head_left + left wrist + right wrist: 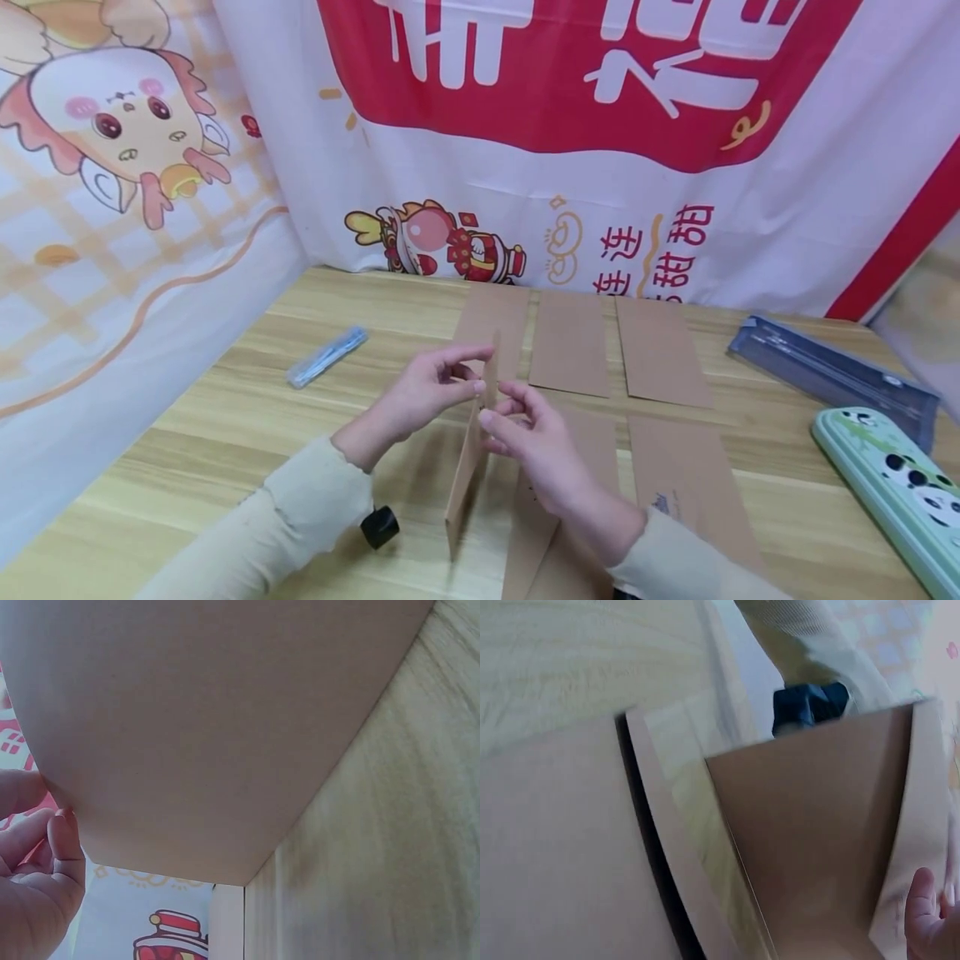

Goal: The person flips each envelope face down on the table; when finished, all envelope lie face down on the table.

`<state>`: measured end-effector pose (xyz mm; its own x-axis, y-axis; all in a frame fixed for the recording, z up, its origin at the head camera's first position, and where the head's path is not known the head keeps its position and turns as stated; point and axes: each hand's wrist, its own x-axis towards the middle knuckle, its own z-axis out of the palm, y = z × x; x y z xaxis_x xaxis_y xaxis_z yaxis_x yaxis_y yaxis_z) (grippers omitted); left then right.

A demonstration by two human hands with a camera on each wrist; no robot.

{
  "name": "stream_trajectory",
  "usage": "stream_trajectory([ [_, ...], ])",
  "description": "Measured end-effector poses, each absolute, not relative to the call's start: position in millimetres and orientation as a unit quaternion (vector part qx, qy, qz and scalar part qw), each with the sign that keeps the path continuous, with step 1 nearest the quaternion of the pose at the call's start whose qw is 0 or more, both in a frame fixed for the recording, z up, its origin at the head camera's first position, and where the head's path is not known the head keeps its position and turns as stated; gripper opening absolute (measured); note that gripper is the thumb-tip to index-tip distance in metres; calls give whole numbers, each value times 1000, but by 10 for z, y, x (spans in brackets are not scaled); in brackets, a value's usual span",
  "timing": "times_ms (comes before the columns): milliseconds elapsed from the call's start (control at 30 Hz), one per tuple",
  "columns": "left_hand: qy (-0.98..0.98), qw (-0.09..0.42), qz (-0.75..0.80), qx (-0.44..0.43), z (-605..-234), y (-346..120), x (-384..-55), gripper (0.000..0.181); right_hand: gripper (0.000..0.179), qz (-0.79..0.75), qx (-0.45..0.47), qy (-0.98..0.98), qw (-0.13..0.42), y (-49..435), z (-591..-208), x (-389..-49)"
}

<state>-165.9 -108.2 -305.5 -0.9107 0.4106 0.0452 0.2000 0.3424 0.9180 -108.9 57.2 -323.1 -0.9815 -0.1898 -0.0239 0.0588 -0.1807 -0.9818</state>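
A flat brown kraft-paper piece (467, 471) stands on its long edge on the table, seen almost edge-on from the head. My left hand (427, 383) pinches its upper edge between thumb and fingers; the left wrist view shows its plain broad face (202, 735). On the other side, my right hand (536, 442) has its fingers curled at the same piece, with the thumb tip at the upper edge. In the right wrist view, a lighter strip stands out from the darker brown panel (817, 817), with the right thumb (922, 896) against it.
Several similar brown kraft-paper pieces (570, 342) lie flat at the back and right, some overlapping, one with dark writing. A slim blue clear case (327, 357) lies left. To the right are a dark blue zip pouch (832, 375) and a green panda pencil case (892, 492).
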Motion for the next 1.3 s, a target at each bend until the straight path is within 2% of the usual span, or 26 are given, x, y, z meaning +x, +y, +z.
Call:
stream_trajectory([
  [167,809,97,551,180,-3094,-1107,-1655,45,71,-753,-51,649,98,445,-3262,-1062],
  [267,804,98,560,177,-3112,-1121,-1651,45,74,-747,-49,656,102,400,-3269,-1066],
  [500,782,95,585,192,-3174,-1166,-1644,42,70,-758,-79,638,108,377,-3290,-1091],
  [867,744,82,630,206,-3239,-1171,-1657,40,76,-759,-123,624,143,406,-3335,-1136],
  [1300,748,79,622,217,-3298,-1004,-1678,38,73,-744,-90,648,134,523,-3303,-1134],
])
